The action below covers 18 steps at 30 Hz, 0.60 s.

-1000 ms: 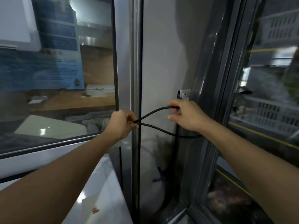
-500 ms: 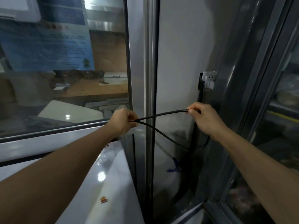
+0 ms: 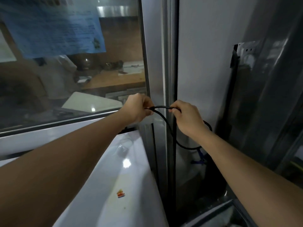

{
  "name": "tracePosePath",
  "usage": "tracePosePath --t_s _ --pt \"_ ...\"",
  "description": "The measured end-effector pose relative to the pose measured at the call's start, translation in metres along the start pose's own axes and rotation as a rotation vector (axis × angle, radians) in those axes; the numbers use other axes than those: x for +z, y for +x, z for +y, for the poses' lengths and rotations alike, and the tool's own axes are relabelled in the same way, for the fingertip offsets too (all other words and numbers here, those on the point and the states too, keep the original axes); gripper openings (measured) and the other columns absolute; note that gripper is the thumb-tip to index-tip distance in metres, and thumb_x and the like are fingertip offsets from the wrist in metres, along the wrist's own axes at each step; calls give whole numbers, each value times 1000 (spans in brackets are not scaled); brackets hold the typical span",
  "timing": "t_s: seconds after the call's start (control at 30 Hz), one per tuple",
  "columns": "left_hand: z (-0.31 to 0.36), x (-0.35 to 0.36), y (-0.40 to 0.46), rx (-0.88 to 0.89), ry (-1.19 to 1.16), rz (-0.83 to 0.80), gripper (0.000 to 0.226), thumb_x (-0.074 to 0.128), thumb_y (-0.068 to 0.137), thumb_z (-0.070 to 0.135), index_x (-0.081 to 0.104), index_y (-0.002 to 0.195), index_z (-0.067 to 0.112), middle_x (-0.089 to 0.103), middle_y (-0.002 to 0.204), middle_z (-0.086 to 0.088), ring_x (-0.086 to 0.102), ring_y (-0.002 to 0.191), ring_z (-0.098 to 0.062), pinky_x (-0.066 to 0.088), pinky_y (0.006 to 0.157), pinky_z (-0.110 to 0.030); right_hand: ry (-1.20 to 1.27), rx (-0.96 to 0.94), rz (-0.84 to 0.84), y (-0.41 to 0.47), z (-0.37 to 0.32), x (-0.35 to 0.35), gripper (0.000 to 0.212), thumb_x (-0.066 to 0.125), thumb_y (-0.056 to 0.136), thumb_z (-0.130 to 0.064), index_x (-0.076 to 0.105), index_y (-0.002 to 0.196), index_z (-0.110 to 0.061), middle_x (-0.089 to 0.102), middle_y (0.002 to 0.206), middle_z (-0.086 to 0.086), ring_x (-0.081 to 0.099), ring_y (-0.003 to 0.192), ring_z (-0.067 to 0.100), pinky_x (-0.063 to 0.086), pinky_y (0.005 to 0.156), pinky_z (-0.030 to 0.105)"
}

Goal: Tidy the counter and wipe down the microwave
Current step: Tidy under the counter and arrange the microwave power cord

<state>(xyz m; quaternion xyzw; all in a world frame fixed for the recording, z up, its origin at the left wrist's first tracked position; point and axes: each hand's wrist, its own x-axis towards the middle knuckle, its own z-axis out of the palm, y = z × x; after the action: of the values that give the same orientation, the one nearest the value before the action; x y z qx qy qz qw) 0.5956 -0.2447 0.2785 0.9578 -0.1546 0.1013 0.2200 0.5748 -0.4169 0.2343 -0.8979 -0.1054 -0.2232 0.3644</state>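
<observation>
A thin black power cord (image 3: 165,122) loops in front of a metal window post. My left hand (image 3: 139,109) grips one part of the cord in a fist. My right hand (image 3: 186,117) pinches the cord a short way to the right, and the rest hangs down in a loop behind my right wrist. Below my left arm lies the glossy white top of the microwave (image 3: 118,185), with a small red and orange sticker on it. The cord's plug is hidden.
A glass window (image 3: 73,63) with a blue paper notice fills the upper left. A white wall socket (image 3: 246,51) sits on the wall at the upper right. A dark gap drops between the microwave and the wall, with a blue tie low down.
My right hand has come left and down, away from the wall socket, closer to my left hand. The cord span between my hands has shortened and the hanging loop has grown.
</observation>
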Motion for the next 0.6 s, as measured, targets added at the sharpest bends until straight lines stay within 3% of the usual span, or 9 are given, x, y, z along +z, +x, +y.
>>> tracePosePath --t_s 0.07,0.13,0.23,0.3,0.4,0.5,0.6 --pt "-7 3 -1 -26 5 -20 13 69 83 16 70 96 14 66 91 0 60 86 -13 43 72 -22 62 4 -11 -1 7 -1 19 44 98 -13 60 92 -20 59 87 -6 49 72 0 36 59 2" --pt "-14 6 -1 -48 -1 -39 13 69 83 15 70 96 14 66 92 -1 60 85 -13 42 71 -21 96 23 -17 -3 15 0 19 44 98 -14 60 91 -22 60 89 -5 50 73 -2 36 60 -2" --pt "-20 11 -2 -54 -4 -38 11 70 82 14 71 92 13 67 92 -1 59 84 -11 41 72 -20 20 66 2 -7 27 9 21 43 98 -13 64 96 -18 60 98 1 54 87 13 39 70 10" --pt "-21 13 -1 -45 12 -30 9 72 80 13 72 89 12 68 91 -2 60 84 -11 42 72 -20 -234 45 47 -11 34 19 21 44 97 -13 65 101 -14 52 104 5 48 99 21 32 79 24" --pt "-21 15 -1 -37 37 -30 9 72 80 12 72 89 11 68 89 -2 60 80 -12 42 70 -21 -415 -12 56 -17 32 36 18 48 96 -20 59 101 -6 41 110 7 43 94 19 27 72 23" --pt "-21 13 0 -46 49 -20 8 71 81 11 71 89 13 67 85 0 58 77 -11 40 67 -18 -355 20 -59 -18 27 55 42 57 91 -36 49 116 -4 33 122 12 48 96 21 41 72 26" --pt "-20 11 1 -53 63 -25 10 70 81 11 71 91 13 66 86 1 59 79 -11 40 67 -17 -286 27 -90 -17 26 68 63 65 81 -49 44 124 -7 34 123 10 50 100 22 44 75 28"
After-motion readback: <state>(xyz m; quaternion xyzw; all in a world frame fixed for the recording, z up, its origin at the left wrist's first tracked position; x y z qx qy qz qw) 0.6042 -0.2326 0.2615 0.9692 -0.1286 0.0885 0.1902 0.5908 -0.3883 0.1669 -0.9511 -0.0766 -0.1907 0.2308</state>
